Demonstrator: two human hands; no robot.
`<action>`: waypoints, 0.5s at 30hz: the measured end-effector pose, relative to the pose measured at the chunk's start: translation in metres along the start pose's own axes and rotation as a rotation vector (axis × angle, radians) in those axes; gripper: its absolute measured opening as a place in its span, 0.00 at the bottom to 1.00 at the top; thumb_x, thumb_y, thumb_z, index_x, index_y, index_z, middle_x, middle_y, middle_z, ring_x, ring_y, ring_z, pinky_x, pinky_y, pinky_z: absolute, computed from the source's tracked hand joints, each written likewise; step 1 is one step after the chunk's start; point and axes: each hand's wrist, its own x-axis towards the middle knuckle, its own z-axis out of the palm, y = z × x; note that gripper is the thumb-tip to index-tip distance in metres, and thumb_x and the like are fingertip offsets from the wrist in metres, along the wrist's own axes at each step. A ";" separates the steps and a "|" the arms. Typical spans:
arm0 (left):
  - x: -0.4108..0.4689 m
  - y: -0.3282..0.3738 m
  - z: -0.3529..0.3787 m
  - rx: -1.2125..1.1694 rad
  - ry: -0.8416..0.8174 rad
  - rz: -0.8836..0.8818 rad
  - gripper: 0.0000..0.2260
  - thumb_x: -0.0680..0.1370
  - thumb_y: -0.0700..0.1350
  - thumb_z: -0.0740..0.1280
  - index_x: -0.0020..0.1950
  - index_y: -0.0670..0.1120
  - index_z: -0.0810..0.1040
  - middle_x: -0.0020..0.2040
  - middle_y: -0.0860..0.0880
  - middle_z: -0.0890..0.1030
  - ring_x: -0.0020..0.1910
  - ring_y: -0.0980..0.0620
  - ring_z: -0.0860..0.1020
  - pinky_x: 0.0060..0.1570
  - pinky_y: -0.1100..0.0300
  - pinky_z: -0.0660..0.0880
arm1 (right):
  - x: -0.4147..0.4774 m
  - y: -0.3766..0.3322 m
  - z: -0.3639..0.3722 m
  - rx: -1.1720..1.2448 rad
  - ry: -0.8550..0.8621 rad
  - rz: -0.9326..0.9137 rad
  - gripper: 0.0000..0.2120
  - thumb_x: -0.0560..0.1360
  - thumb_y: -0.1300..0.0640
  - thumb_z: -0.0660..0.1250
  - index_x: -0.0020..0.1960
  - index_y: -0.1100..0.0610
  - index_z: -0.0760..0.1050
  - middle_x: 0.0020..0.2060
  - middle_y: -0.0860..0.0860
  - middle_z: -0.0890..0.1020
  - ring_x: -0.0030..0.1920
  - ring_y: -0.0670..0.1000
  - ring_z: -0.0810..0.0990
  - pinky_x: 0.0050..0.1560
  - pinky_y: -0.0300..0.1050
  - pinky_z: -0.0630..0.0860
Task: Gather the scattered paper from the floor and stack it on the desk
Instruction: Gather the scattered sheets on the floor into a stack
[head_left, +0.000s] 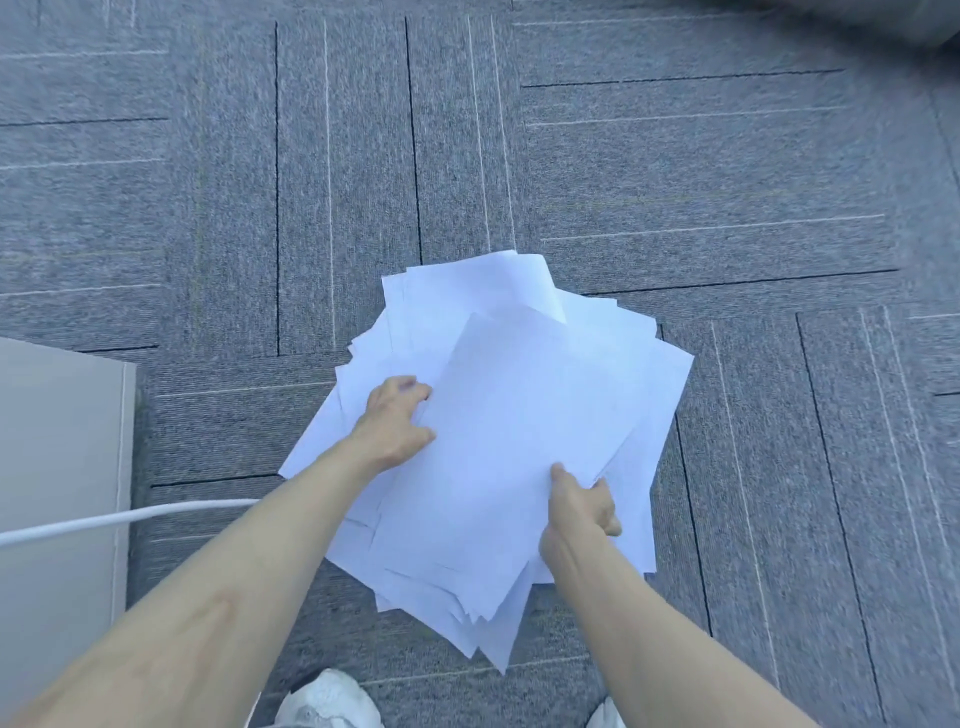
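We hold a loose, fanned bundle of white paper (519, 441) above the grey carpet (727, 182), its sheets askew and their corners poking out on every side. Our left hand (397, 421) clasps the bundle's left edge with fingers curled around the top sheets, and our right hand (579, 501) pinches the near right edge, thumb on top and fingers beneath. A white cable (124, 517) crosses a beige panel (57, 467) at left, and white shoes (327, 699) show below the paper.

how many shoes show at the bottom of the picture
2, both white and cut off by the bottom edge: one shoe below the left forearm, the other shoe by the right forearm, only its tip showing.
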 end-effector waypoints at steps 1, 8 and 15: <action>0.001 -0.001 0.004 0.067 0.013 0.000 0.23 0.74 0.42 0.68 0.69 0.47 0.70 0.77 0.44 0.57 0.76 0.45 0.54 0.71 0.52 0.60 | -0.003 -0.003 0.001 -0.006 0.023 0.046 0.17 0.73 0.51 0.71 0.60 0.55 0.77 0.67 0.59 0.64 0.61 0.65 0.72 0.65 0.58 0.73; 0.006 0.006 -0.001 0.339 0.057 0.094 0.08 0.73 0.46 0.68 0.51 0.52 0.76 0.80 0.47 0.41 0.78 0.48 0.37 0.76 0.49 0.47 | -0.007 -0.019 -0.009 0.147 0.032 0.087 0.25 0.78 0.61 0.66 0.74 0.57 0.68 0.74 0.58 0.58 0.44 0.56 0.68 0.65 0.54 0.73; 0.044 0.020 -0.024 0.350 0.021 0.152 0.03 0.73 0.47 0.69 0.43 0.52 0.76 0.80 0.46 0.48 0.79 0.48 0.45 0.75 0.50 0.48 | -0.009 -0.013 0.002 0.175 0.038 0.156 0.26 0.77 0.56 0.66 0.74 0.55 0.68 0.74 0.56 0.60 0.67 0.62 0.70 0.67 0.60 0.72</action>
